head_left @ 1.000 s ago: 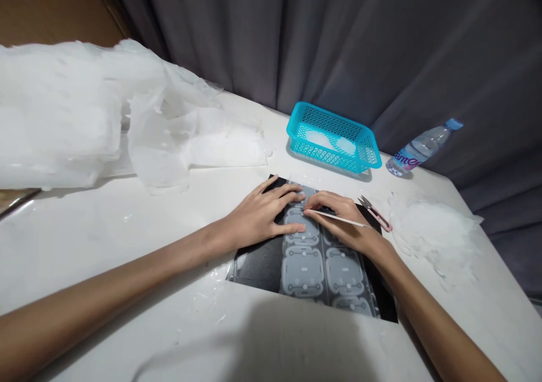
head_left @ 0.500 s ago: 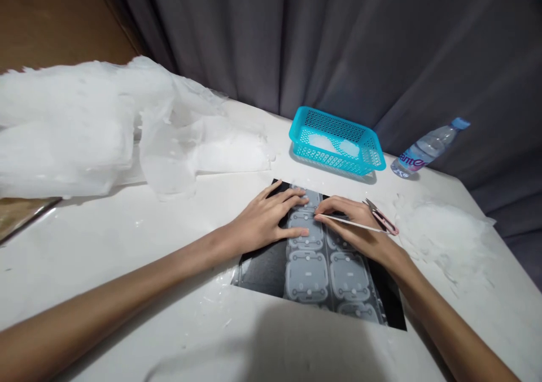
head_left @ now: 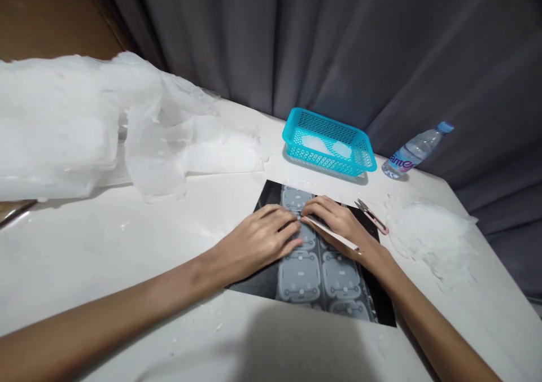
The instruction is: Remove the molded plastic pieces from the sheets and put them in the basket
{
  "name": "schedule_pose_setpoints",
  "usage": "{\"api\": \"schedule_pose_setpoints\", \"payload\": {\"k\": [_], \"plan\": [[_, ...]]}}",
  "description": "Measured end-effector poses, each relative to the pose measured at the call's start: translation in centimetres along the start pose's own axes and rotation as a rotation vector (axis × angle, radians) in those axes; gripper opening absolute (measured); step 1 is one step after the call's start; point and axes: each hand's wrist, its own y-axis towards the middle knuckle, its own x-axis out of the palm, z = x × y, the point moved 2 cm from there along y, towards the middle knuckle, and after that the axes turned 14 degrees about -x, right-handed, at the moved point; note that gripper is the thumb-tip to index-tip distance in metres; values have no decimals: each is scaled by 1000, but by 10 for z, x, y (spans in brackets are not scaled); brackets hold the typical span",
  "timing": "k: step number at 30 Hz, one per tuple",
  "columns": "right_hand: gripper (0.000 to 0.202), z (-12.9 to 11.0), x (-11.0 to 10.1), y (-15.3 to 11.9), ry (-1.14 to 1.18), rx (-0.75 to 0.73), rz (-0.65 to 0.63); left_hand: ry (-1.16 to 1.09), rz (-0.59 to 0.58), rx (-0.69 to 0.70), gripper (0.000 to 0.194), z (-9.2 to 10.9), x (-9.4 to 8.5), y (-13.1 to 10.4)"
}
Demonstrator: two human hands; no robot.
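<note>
A black sheet [head_left: 386,310] lies on the white table, bearing rows of translucent grey, rounded-square pieces [head_left: 299,276]. My left hand [head_left: 260,238] rests on the left side of these pieces, fingers bent and thumb apart, with nothing visible in it. Close by on the right, my right hand [head_left: 341,222] is closed around a slim white stick-like tool [head_left: 332,236]. The tool's tip meets the pieces near my left fingertips; its exact kind cannot be made out. Pink-handled thread snips [head_left: 373,217] lie just beyond my right hand.
A turquoise perforated basket [head_left: 328,162] holding white pieces stands at the back. Right of it is a water bottle [head_left: 409,155]. Crumpled translucent film scraps [head_left: 432,229] lie at the right, and a large pile of white film [head_left: 63,134] covers the back left. A grey curtain [head_left: 339,49] hangs behind.
My left hand's fingers have drawn in from lying spread to being bent, closer to the tool's tip. The tool now slants more steeply in my right hand. The whole view has shifted slightly.
</note>
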Motion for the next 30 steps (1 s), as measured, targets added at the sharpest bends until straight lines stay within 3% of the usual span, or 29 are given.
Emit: {"api": "schedule_pose_setpoints", "payload": {"k": [3,6,9,11,13,17,23,26,28,30], "plan": [[28,5,9,-2,-83,-14,-20,79,36,22,44,9,0,-7],[28,14,13,2,-128,-41,13,48,-21,-4,43,10,-3,-7],[27,38,-4,11,-146,106,302,-14,-102,-58,40,9,-6,-4],[29,56,-22,15,-173,316,542,-38,-130,-85,40,9,-9,-2],[29,67,-37,19,-159,381,570,-71,-147,-120,41,8,-11,0],[26,50,-52,22,76,406,394,-262,-190,-278,39,-1,-15,8],[17,-13,-51,30,459,251,6,-1181,-324,-732,51,-19,-14,20],[24,-23,-54,29,589,234,-153,-1389,-356,-789,41,-21,-9,21],[26,-20,-61,27,584,208,-164,-1429,-329,-786,33,-25,-7,22],[27,-12,-67,24,482,174,-71,-1471,-330,-800,30,-28,-5,22]]}}
